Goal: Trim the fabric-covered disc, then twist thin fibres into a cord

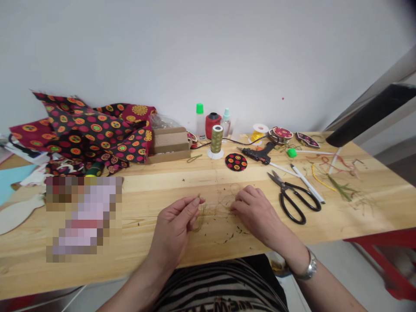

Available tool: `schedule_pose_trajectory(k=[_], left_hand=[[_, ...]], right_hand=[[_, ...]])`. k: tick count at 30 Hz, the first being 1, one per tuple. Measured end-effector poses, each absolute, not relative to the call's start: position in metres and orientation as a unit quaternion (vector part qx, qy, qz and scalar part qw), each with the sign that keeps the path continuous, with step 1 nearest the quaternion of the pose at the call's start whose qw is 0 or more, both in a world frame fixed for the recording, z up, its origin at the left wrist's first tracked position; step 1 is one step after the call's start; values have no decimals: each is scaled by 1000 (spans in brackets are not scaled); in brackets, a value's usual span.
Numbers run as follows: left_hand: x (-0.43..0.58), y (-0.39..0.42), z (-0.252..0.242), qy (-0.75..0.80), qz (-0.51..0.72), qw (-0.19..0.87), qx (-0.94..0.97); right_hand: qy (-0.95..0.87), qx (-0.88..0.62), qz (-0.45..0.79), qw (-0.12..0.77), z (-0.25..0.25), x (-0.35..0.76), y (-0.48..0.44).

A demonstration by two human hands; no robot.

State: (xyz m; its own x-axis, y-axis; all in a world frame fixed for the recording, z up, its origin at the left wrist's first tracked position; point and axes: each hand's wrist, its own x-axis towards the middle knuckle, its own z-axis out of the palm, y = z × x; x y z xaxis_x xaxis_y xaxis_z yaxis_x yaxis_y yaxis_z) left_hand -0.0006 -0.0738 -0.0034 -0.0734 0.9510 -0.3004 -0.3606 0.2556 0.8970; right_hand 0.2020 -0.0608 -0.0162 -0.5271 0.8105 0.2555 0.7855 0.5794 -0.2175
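My left hand [177,225] is closed in a pinch on a thin olive-green cord [202,216], which hangs in a loop below the fingertips. To its right, my right hand [255,214] is low over the table with its fingers curled together. Fine loose threads [224,203] lie at those fingertips, but what they grip is hidden. Dark scraps [232,235] are scattered on the wood between the hands. Black-handled scissors [292,197] lie with blades apart, right of my right hand. Beyond the hands is a round patterned fabric disc [236,162].
A green thread spool [216,141] stands behind the disc, near a black glue gun [258,153] with its cable. Patterned cloth [97,130] is heaped at the left beside a cardboard box [170,145]. A white pen [307,184] and cord scraps [341,188] lie at the right.
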Motion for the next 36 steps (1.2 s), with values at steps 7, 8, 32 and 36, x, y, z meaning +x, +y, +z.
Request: schedule_pose_trajectory(k=[7, 8, 32, 36], left_hand=[[2, -73, -4, 501, 529, 622, 286], [2, -73, -5, 499, 526, 625, 289], [8, -76, -1, 537, 400, 595, 444], [7, -76, -3, 508, 425, 631, 404]], right_hand=[[-884, -444, -1, 147, -24, 201, -59], [-882, -447, 6, 150, -24, 201, -59], [-776, -469, 194, 375, 12, 181, -62], [-678, -504, 329, 422, 2, 180, -61]])
